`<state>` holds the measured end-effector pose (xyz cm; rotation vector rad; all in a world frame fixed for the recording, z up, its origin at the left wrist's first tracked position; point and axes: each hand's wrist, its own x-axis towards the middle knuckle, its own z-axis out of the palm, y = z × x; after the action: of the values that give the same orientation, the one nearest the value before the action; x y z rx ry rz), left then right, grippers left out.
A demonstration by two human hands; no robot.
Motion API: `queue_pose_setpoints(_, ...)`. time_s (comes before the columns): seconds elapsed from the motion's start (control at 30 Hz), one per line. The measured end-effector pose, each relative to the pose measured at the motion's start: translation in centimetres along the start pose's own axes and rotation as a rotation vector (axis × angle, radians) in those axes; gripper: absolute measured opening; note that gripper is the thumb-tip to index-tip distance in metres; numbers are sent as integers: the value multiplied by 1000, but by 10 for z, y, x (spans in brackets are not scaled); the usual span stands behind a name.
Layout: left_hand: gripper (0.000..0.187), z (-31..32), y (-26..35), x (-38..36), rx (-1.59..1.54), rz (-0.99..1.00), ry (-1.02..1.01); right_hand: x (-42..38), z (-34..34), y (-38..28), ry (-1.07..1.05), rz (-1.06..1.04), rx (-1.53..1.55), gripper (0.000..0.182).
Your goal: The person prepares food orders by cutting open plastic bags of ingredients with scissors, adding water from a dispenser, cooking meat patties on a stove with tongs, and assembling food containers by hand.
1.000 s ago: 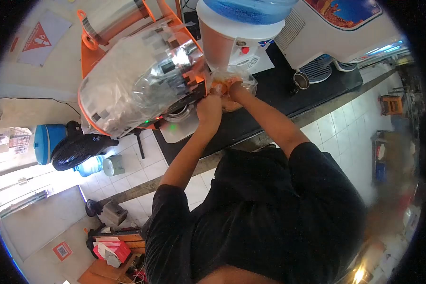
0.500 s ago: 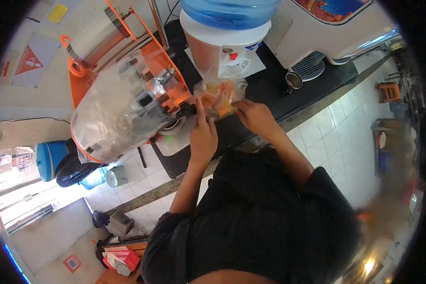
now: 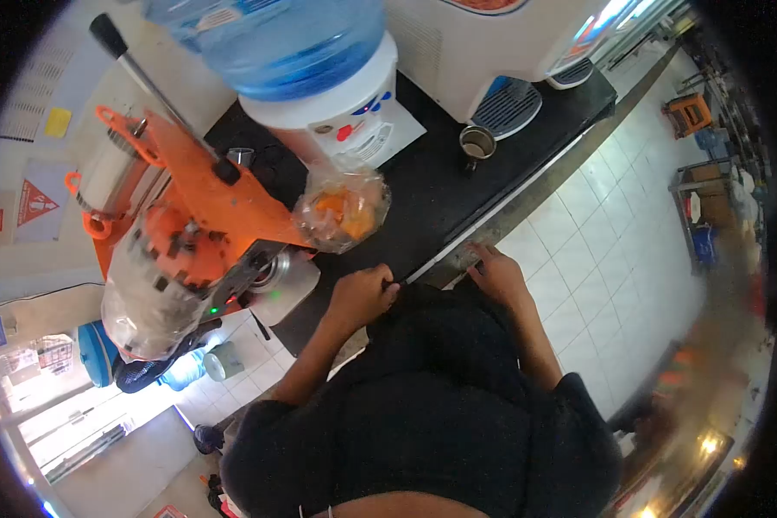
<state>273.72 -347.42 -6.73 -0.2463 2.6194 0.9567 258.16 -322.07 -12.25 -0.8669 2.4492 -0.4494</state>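
The clear plastic bag with orange and yellow contents rests on the black counter, in front of the water dispenser. Nearer the body, my left hand is closed in a fist beside the black clothing; something dark shows at its fingertips, too small to make out. My right hand is at the counter's front edge, next to the clothing, its fingers bent but apart and nothing visible in them. Neither hand touches the bag.
An orange machine with a lever and a plastic cover stands at the left. Behind the bag is the water dispenser. A metal cup sits near a white machine with drip trays. Tiled floor lies to the right.
Both hands have let go of the bag and drawn back toward the body. The bag now lies on the counter. The whole view has shifted, with the counter objects further left.
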Motion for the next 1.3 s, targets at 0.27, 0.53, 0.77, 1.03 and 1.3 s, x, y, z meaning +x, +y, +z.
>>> queue_pose_setpoints(0.27, 42, 37, 65, 95, 385, -183, -236, -67, -6, 167, 202, 199, 122, 44)
queue_pose_setpoints(0.53, 38, 107, 240, 232, 278, 106, -215, -155, -47, 362, 262, 552, 186, 49)
queue_pose_setpoints(0.77, 48, 175, 326, 318, 397, 245, -379, -208, -105, 469, 471, 745, 133, 45)
queue_pose_setpoints(1.03, 49, 219, 409, 473, 526, 223, -565, -173, -129, 598, 282, 772, 336, 47)
queue_pose_setpoints(1.3, 53, 297, 492, 749, 571, 406, -595, -147, -66, 819, 596, 814, 267, 29)
